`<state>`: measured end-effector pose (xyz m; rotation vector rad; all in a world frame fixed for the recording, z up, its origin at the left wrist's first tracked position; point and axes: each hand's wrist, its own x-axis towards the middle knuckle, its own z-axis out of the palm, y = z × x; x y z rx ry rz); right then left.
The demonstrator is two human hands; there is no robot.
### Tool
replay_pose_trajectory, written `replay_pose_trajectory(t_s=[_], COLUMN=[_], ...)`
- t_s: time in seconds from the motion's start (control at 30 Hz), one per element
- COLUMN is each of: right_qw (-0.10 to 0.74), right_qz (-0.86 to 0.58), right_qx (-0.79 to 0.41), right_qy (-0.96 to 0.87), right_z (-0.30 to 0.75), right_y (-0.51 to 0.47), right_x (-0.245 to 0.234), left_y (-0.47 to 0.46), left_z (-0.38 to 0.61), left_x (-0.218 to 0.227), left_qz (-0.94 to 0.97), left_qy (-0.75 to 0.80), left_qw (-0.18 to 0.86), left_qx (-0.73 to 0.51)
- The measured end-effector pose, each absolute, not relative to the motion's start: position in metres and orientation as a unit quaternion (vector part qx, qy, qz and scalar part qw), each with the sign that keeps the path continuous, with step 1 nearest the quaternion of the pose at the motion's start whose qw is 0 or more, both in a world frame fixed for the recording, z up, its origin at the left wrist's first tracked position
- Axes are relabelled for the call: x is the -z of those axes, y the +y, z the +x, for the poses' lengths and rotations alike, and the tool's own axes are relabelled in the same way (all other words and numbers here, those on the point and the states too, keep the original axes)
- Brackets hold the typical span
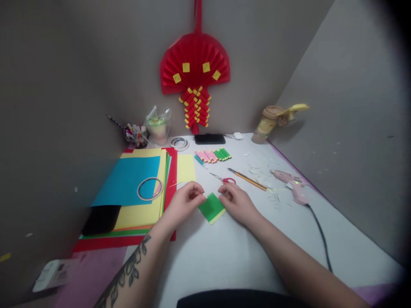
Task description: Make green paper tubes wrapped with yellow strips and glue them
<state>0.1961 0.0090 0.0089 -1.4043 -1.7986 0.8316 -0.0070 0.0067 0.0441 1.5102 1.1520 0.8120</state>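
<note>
Between my hands is a small green paper square (212,208) with a yellow strip along its lower right edge. My left hand (190,197) pinches its left corner between thumb and fingertips. On the other side, my right hand (234,200) has its fingers closed at the right corner. Just beyond my right hand lie red-handled scissors (228,180). Farther back sit rolled pink paper tubes (206,156) and green paper tubes (222,154) in a row, with a blue pen-like stick (201,161) beside them.
Stacked coloured sheets with blue paper (126,179) on top and a tape roll (150,189) lie left. A pencil (247,179), paper scraps and a pink glue gun (293,185) with a black cord lie right. A cup (266,124) and phone (209,139) stand behind.
</note>
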Motion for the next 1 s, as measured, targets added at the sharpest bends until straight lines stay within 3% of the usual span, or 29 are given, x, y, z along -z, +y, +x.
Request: replay_pose_trajectory(t_s=[0.13, 0.4, 0.57, 1.0], right_qw=[0.399, 0.425, 0.458, 0.491], right_qz=[-0.44, -0.349, -0.39, -0.462], right_qx=[-0.342, -0.355, -0.386, -0.537], right_qy=[-0.728, -0.756, -0.7, -0.507], right_z=[0.192, 0.186, 0.183, 0.187], right_y=[0.002, -0.002, -0.001, 0.008], right_x=[-0.019, -0.024, -0.018, -0.008], left_y=[0.002, 0.0, 0.001, 0.002], left_z=[0.005, 0.012, 0.013, 0.009], left_x=[-0.032, -0.026, -0.026, -0.035], left_qz=[0.457, 0.357, 0.37, 0.607], left_qy=[0.434, 0.414, 0.424, 0.512], left_qw=[0.699, 0.763, 0.746, 0.551], left_qx=[-0.338, -0.346, -0.356, -0.255])
